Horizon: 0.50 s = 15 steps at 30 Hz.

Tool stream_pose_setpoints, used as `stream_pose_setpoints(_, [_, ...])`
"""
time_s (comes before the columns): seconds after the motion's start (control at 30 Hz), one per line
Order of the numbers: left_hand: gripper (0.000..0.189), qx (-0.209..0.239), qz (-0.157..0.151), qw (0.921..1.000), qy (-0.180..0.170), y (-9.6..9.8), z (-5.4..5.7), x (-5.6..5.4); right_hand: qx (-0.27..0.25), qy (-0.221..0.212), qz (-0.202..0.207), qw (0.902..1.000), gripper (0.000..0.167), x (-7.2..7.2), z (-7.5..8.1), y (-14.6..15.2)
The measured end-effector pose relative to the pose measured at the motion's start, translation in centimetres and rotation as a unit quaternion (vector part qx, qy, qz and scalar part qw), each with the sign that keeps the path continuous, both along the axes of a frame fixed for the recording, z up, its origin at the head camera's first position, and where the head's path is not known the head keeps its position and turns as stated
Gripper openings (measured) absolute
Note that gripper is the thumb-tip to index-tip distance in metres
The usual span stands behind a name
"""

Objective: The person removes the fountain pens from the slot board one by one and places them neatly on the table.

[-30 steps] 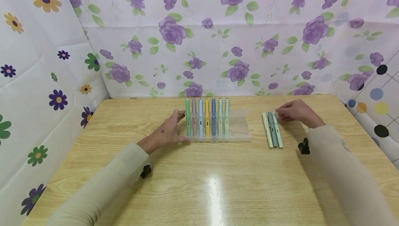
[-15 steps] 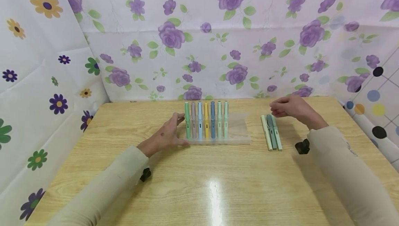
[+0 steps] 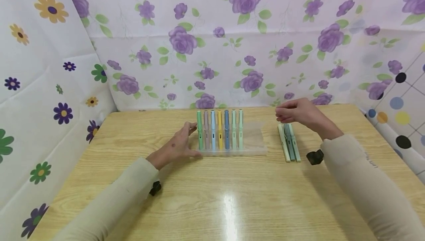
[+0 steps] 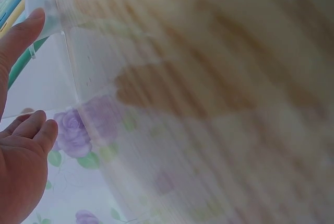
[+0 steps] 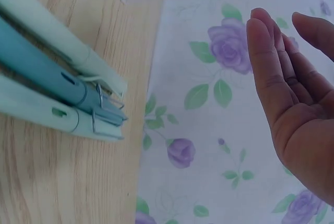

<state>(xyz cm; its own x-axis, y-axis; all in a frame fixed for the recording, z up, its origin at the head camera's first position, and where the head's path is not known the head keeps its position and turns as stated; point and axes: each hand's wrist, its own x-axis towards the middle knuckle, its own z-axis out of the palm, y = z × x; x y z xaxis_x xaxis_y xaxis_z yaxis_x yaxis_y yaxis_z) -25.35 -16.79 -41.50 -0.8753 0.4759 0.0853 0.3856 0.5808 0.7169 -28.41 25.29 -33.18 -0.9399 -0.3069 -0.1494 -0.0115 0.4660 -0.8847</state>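
Observation:
A clear plastic pen stand (image 3: 255, 151) holds a row of several capped fountain pens: green, mauve, light blue, a yellow pen (image 3: 220, 130), dark blue and pale green. My left hand (image 3: 177, 143) holds the stand's left end, thumb at the front and fingers behind. In the left wrist view the thumb (image 4: 23, 38) lies at the clear plastic edge. Right of the stand, three pens lie side by side: a cream pen (image 3: 284, 143), a grey-blue pen (image 5: 47, 70) and a pale green pen (image 3: 295, 143). My right hand (image 3: 297, 113) hovers over their cap ends, holding nothing, fingers loosely bent.
The wooden table (image 3: 186, 200) runs back to a wall of flowered cloth (image 3: 146, 41). Another patterned cloth (image 3: 33, 97) hangs along the left side. Small black devices sit under both wrists.
My right hand has lifted from beside the loose pens and moved left over their cap ends. My left hand stays at the stand. The head view has tilted slightly up.

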Motion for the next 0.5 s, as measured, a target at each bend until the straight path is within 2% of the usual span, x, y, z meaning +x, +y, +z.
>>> stream_pose_setpoints(0.5, [0.091,0.004,0.002,1.0,-0.007,0.0,0.0,0.0,-0.006,0.001,0.01,0.9999,0.051,-0.1,0.5,-2.6])
